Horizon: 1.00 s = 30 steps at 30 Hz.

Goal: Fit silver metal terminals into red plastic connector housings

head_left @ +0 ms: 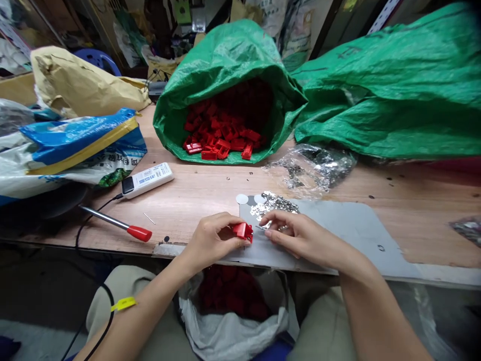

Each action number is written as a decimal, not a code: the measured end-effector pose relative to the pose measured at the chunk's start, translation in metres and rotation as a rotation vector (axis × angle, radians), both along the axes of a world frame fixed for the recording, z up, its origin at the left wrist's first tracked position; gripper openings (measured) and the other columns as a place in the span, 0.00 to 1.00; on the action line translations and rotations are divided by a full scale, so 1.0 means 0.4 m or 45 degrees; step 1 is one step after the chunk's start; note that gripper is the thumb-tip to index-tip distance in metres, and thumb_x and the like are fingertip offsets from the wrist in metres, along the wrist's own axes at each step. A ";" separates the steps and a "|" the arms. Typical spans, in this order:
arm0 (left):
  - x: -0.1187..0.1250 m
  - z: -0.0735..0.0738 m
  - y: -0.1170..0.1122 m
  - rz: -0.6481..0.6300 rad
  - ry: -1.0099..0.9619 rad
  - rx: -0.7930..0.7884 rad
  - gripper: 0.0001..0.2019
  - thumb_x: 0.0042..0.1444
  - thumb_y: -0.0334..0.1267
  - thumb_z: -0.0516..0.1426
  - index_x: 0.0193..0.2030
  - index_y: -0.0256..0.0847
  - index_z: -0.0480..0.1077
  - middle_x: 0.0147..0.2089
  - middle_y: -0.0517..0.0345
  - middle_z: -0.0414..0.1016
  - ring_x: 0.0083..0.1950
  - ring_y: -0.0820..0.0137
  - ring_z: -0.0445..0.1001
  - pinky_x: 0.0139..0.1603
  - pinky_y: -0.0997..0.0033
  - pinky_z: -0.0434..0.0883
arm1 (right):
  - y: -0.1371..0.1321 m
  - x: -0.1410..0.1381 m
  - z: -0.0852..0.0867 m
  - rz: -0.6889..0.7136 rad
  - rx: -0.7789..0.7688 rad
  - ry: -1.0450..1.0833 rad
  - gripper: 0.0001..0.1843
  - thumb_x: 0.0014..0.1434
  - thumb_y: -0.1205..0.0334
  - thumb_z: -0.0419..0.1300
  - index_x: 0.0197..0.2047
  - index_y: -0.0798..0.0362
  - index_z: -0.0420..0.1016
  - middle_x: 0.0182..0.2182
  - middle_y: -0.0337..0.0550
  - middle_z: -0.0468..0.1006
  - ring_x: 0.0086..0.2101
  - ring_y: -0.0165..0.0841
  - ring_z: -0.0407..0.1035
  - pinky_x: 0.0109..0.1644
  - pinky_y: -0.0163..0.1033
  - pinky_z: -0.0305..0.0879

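My left hand (210,239) is closed on a small red plastic part (243,230) at the near edge of the wooden table (210,193). My right hand (296,233) pinches a tiny metal piece (260,227) right beside that red part. Both hands rest over a grey mat (349,225). A small heap of shiny metal pieces (272,203) lies just beyond my right fingers. An open green sack (225,60) farther back holds several more red parts (221,130).
Below the table edge, a white bag (233,331) between my knees contains red parts. A clear bag of metal pieces (313,168), a second green sack (394,85), a red-handled screwdriver (120,224), a white adapter (147,179) and blue-printed bags (75,145) surround the work spot.
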<state>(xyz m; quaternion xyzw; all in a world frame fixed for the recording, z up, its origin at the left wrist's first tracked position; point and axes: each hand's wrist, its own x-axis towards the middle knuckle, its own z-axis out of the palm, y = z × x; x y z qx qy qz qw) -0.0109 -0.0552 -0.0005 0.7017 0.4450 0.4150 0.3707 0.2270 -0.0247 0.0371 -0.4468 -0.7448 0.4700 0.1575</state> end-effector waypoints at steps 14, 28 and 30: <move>0.003 0.002 0.004 -0.137 0.175 0.167 0.10 0.53 0.33 0.67 0.43 0.39 0.78 0.40 0.53 0.81 0.40 0.68 0.78 0.42 0.71 0.73 | -0.001 0.015 -0.011 0.209 -0.245 0.013 0.10 0.65 0.54 0.56 0.39 0.52 0.73 0.25 0.35 0.74 0.17 0.28 0.67 0.20 0.31 0.60; -0.003 -0.007 -0.005 -0.108 0.146 0.121 0.12 0.49 0.34 0.70 0.41 0.39 0.78 0.37 0.55 0.80 0.36 0.70 0.77 0.35 0.73 0.72 | 0.004 0.006 -0.017 0.193 -0.257 0.003 0.09 0.66 0.58 0.56 0.36 0.52 0.70 0.24 0.35 0.74 0.17 0.27 0.68 0.19 0.31 0.60; -0.002 -0.007 -0.006 -0.108 0.137 0.117 0.12 0.49 0.35 0.70 0.41 0.39 0.78 0.37 0.54 0.80 0.36 0.69 0.78 0.35 0.73 0.72 | 0.004 0.005 -0.015 0.190 -0.257 -0.013 0.09 0.66 0.57 0.55 0.36 0.52 0.70 0.24 0.35 0.74 0.17 0.28 0.68 0.20 0.31 0.61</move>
